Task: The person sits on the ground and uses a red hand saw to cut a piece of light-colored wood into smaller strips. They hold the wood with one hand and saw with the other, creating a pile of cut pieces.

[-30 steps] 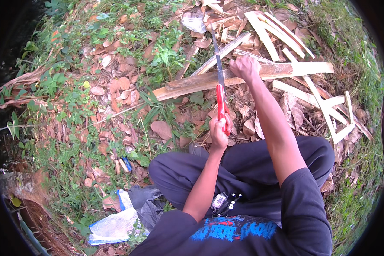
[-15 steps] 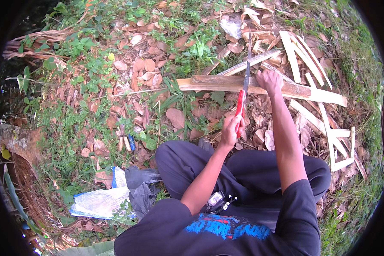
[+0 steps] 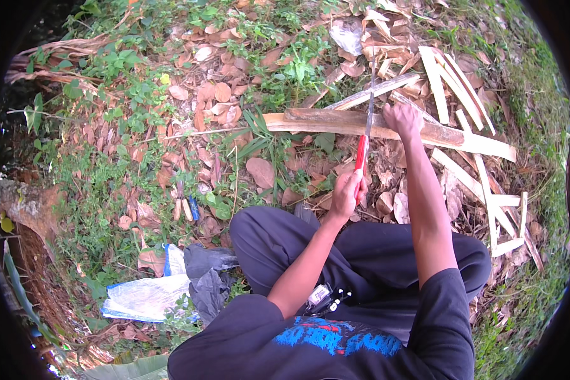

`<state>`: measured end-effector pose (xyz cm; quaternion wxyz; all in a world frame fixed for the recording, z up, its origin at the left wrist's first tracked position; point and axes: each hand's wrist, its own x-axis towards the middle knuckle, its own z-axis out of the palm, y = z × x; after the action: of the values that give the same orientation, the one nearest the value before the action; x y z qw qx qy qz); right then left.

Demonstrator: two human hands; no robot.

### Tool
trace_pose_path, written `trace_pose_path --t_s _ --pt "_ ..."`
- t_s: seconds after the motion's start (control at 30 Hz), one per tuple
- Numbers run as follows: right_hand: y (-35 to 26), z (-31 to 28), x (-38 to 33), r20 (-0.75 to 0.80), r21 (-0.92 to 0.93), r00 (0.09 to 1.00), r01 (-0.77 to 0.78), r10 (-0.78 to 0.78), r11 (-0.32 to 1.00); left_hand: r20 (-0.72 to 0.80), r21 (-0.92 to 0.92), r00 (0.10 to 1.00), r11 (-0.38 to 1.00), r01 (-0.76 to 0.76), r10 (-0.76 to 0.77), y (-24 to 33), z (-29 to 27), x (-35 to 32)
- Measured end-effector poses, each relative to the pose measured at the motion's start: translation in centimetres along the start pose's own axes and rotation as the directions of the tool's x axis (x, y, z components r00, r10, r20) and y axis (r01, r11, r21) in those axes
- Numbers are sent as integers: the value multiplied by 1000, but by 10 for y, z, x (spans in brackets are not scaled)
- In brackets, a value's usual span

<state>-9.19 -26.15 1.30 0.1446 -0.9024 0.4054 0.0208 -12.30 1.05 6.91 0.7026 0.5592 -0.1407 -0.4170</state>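
Note:
I sit cross-legged on leaf-strewn ground. My left hand (image 3: 347, 193) is closed around the red handle of a hand saw (image 3: 361, 152). Its thin blade points away from me and crosses a long split wooden plank (image 3: 323, 120) lying crosswise on the ground. My right hand (image 3: 402, 120) presses down on the plank just right of the blade. The far tip of the blade blends into the litter.
Several pale wood strips (image 3: 462, 88) lie scattered at the right. A small tool with blue handles (image 3: 187, 206) rests in the leaves at the left. A plastic bag and dark cloth (image 3: 145, 294) lie by my left knee. An earthy bank with a root (image 3: 25, 202) lies at far left.
The view has swung, so the plank and saw sit further right in the picture. Both hands keep their hold; the saw stays across the plank.

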Motion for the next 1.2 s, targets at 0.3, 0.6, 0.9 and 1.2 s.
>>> trace_pose_path --t_s 0.3,0.6,0.9,1.2 --pt "-4 -4 -5 13 -26 999 40 -40 999 8 -2 1000 1000 17 -17 -3 -3 -2" --pt "2 11 -1 -115 -63 987 108 -115 992 27 -11 999 999 -30 30 -6 -5 1" --pt "4 14 3 -27 -175 981 185 -192 967 35 -12 998 999 -48 48 -11 -6 2" --pt "-3 11 1 -1 -115 999 53 -54 992 15 25 1000 1000 14 -15 0 -2 -2"
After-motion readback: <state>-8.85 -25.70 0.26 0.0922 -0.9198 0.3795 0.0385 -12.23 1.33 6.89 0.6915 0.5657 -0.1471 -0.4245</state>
